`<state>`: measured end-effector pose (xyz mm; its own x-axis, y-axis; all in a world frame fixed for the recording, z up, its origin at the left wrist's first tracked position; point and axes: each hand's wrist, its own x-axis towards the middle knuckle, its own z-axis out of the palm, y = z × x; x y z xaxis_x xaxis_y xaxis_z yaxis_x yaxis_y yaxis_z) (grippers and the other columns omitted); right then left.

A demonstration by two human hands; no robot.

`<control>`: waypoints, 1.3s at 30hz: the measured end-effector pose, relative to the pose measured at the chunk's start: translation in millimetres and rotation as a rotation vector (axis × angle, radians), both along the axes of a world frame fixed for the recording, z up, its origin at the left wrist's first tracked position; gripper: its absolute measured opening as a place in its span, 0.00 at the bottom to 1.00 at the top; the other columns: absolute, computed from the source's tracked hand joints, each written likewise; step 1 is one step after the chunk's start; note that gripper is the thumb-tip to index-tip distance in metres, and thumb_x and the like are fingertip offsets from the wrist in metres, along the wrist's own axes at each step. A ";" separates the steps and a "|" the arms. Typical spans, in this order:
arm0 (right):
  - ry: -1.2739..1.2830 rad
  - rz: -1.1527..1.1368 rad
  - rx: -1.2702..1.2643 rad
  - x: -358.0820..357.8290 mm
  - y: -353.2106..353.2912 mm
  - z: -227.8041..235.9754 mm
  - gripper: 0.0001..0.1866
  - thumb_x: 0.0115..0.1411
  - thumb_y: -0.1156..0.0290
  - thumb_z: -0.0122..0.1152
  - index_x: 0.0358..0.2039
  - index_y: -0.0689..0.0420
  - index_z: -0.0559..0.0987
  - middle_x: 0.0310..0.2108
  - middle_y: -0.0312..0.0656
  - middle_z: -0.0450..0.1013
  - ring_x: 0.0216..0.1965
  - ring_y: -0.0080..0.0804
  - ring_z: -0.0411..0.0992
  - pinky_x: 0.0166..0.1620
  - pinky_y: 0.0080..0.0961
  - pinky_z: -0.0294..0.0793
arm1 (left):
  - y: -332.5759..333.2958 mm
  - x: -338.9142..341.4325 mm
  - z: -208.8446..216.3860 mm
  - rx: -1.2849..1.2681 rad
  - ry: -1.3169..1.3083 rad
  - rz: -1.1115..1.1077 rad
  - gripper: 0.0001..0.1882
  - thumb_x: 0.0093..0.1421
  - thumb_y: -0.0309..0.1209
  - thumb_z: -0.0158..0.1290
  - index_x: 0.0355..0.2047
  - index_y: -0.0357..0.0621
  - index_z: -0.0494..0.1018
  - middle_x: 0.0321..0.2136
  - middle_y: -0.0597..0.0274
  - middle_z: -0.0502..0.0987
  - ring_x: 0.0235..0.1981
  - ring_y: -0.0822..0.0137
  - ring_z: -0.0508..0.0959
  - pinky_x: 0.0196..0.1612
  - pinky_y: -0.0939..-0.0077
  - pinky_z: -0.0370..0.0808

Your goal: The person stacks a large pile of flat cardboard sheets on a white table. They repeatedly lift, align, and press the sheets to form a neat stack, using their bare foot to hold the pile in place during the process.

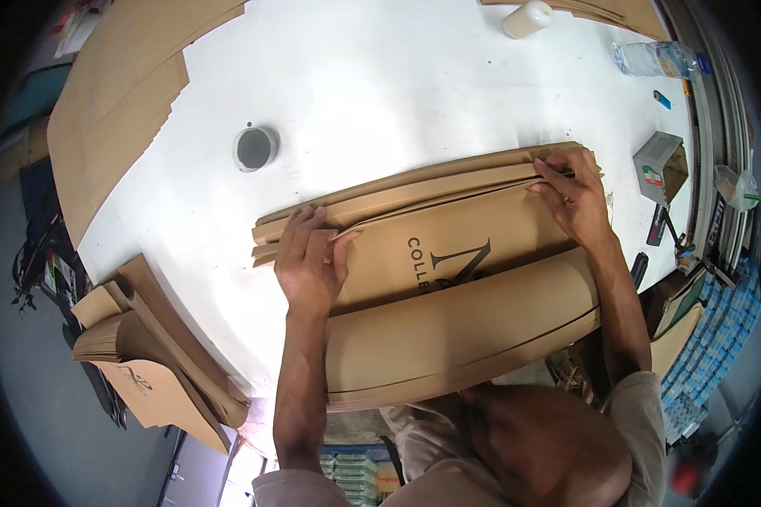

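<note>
A stack of brown kraft paper sheets [457, 329] lies at the near edge of the white table, its near side curling over in a broad roll. Dark print shows on the top sheet [516, 228], whose far edge is folded into a long strip. At the left end of that fold, my left hand [309, 258] pinches the edge between thumb and fingers. My right hand [573, 198] pinches the same folded edge at its right end. Just beyond the hands, several folded layers of brown paper [414, 182] lie along the fold. My fingers partly cover both ends.
A grey round cup [255, 149] stands on the white table [355, 93]. More brown sheets [118, 110] lie far left, and a bent stack [135, 338] hangs over the left edge. At right are a water bottle [655, 59], a white cylinder [528, 19], a blue lighter [662, 100] and a grey box [658, 169].
</note>
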<state>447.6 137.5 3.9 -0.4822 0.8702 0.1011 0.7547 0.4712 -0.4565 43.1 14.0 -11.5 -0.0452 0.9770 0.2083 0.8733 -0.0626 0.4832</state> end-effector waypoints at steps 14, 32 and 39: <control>-0.059 -0.081 -0.263 -8.3 3.8 7.9 0.13 0.58 0.74 0.76 0.43 0.59 0.85 0.41 0.50 0.78 0.47 0.54 0.76 0.49 0.48 0.75 | 4.4 -2.7 0.7 -0.203 0.134 0.028 0.20 0.58 0.43 0.73 0.36 0.42 0.78 0.34 0.56 0.80 0.38 0.52 0.78 0.47 0.48 0.74; -0.156 -0.004 -0.264 -4.1 6.0 4.4 0.23 0.59 0.74 0.75 0.55 0.60 0.82 0.43 0.51 0.75 0.48 0.56 0.76 0.52 0.46 0.76 | 8.0 -7.9 -0.4 -0.173 0.085 -0.033 0.21 0.56 0.38 0.75 0.39 0.40 0.75 0.40 0.51 0.80 0.42 0.46 0.78 0.48 0.52 0.74; -0.180 0.012 -0.176 -11.0 6.2 7.5 0.23 0.58 0.76 0.74 0.55 0.60 0.83 0.48 0.50 0.78 0.49 0.55 0.77 0.51 0.45 0.79 | 7.0 -11.6 -1.7 -0.099 0.029 -0.108 0.19 0.60 0.37 0.72 0.38 0.40 0.74 0.50 0.49 0.81 0.55 0.44 0.80 0.64 0.43 0.73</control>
